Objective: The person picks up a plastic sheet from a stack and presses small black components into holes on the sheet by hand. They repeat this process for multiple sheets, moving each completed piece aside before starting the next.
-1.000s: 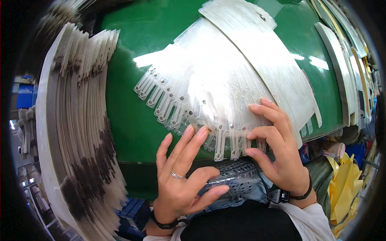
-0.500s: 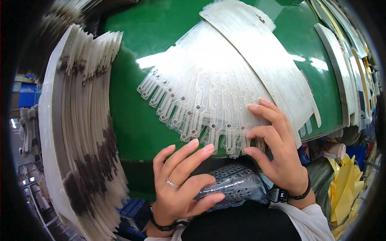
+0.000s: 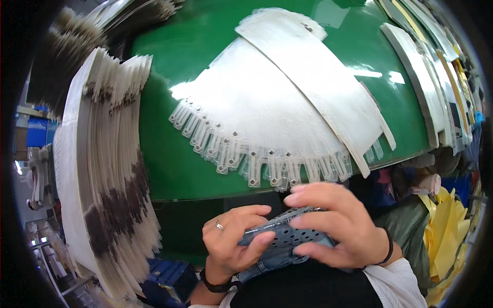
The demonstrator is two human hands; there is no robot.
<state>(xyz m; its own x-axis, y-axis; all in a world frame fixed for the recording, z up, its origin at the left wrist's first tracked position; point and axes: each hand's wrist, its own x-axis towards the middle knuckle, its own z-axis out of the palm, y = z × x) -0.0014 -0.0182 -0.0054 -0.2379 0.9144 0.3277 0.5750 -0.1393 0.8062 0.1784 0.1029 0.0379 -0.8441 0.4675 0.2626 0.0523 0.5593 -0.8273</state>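
A clear plastic sheet with rows of black dots [image 3: 299,236] is over my lap, bent slightly. My left hand [image 3: 230,240], with a ring on one finger, pinches its left side between thumb and fingers. My right hand [image 3: 343,227] is at the sheet's right side, fingers curved and apart, slightly blurred; whether the fingertips touch it I cannot tell. Beyond both hands, a fanned pile of clear flexible circuit sheets [image 3: 257,92] lies on the green table [image 3: 164,174], its tabbed ends toward me. A second pile [image 3: 323,82] overlaps it on the right.
A tall stack of pale sheets with dark edges [image 3: 115,169] stands along the left. More stacks are at the far left [image 3: 67,41] and the right edge [image 3: 416,77]. Yellow sheets [image 3: 444,238] and a dark green bag [image 3: 405,231] are at the lower right.
My right hand has left the tabbed ends of the fanned sheets and come down to the dotted sheet. The left hand has closed more on that sheet. The whole view has shifted slightly.
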